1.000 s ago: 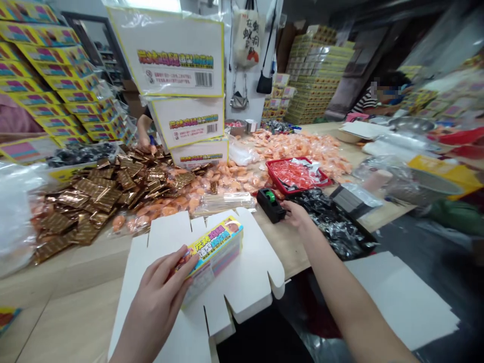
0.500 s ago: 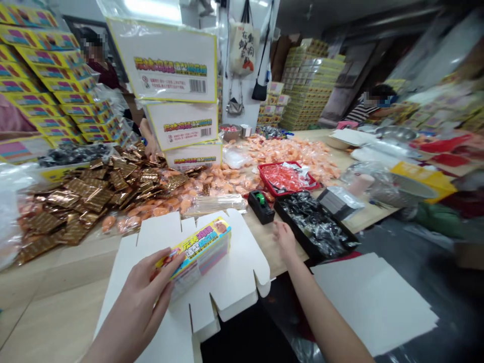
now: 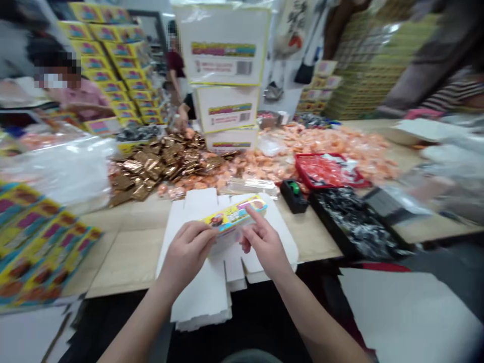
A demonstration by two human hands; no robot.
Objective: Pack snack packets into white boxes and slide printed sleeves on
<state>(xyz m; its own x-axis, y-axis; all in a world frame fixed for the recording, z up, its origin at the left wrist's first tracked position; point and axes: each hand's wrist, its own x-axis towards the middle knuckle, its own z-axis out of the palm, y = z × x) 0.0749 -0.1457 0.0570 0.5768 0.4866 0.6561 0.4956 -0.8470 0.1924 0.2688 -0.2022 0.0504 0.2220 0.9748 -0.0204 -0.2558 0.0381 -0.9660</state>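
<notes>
Apparently to steady the slim yellow-and-blue cardboard box (image 3: 232, 215) over flat white cardboard blanks (image 3: 200, 297), the left hand (image 3: 191, 248) grips its left end; the right hand (image 3: 264, 247) extends a forefinger at its right top, any grip impossible to tell.

My small carton (image 3: 231, 215) shows yellow and blue amid white cardboard (image 3: 198, 297), bronze packets (image 3: 151, 169), a red tray (image 3: 301, 172) and a black tray (image 3: 331, 231).

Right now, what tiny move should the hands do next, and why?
Perhaps the right hand should gently press its pointing finger on the small box: that finger reaches over the top, and the left hand is at the other end to steady it.
</notes>
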